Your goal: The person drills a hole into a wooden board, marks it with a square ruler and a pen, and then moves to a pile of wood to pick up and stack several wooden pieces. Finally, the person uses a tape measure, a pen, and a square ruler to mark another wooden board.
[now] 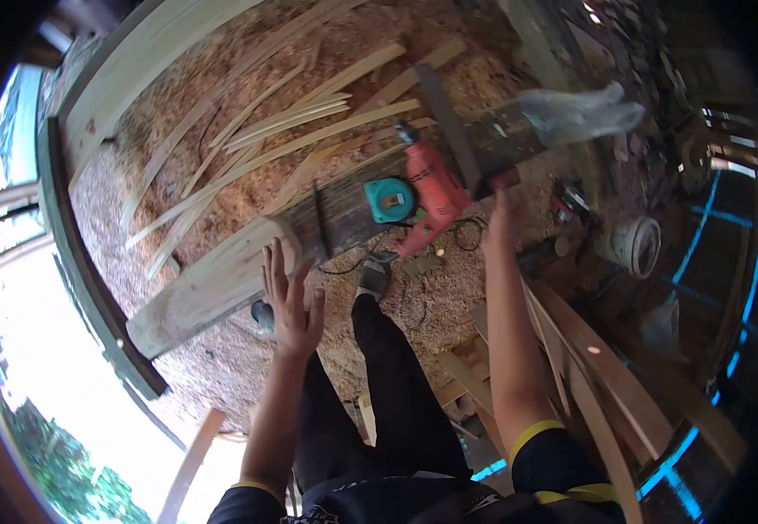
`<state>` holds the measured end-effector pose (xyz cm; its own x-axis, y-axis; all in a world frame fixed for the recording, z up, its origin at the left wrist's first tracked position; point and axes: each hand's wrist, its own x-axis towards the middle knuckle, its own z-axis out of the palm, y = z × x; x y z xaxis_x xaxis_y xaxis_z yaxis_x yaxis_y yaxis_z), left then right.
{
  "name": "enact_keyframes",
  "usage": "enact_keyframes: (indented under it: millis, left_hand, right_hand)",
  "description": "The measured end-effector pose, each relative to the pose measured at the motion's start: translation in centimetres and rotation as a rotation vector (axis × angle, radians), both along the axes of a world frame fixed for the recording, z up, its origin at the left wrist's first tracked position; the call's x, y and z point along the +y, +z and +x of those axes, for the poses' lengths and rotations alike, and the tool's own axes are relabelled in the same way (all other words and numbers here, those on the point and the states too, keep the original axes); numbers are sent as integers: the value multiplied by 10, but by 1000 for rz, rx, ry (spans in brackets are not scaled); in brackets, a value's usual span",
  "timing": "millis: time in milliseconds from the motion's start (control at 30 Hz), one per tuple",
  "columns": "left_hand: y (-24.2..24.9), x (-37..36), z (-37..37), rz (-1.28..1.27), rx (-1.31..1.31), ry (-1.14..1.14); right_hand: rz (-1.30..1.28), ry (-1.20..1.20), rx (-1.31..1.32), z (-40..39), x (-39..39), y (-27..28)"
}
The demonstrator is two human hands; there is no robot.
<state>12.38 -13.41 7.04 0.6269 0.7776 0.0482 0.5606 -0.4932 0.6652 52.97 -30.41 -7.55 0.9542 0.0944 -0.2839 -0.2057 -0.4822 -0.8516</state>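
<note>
My left hand is raised with its fingers spread and holds nothing, beside the rounded end of a thick timber. My right hand is closed at the reddish handle end of a long, flat dark-bladed tool; its fingers are slightly blurred. That blade slants up and left across a dark wooden beam. On the beam, left of the blade, lies a red power drill. A teal tape measure sits against the drill's left side.
Thin wood strips lie over sawdust beyond the beam. A clear plastic bag rests at its right end. A white bucket stands at the right, with planks leaning below. My foot is beside the beam.
</note>
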Motion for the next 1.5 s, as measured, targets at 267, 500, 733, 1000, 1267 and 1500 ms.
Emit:
enact_keyframes:
  millis: [267,500,733,1000,1267,1500]
  left_hand:
    - [20,77,-251,281,209,341]
    - [19,37,-366,249,129,770]
    - [42,27,-488,173,75,856]
    - [40,21,-544,-4,1,993]
    - [54,56,-514,-558,-1179,1003]
    - [245,74,-422,-201,-1168,427]
  right_hand:
    - [-81,786,-576,-122,104,151]
    - [171,1773,-781,-418,240,153]
    - [-61,2012,-840,-599,311,116]
    - [-8,2103,-766,-636,330,107]
    - [279,2160,-605,-612,302,230]
    - [554,2161,-500,-552,260,355]
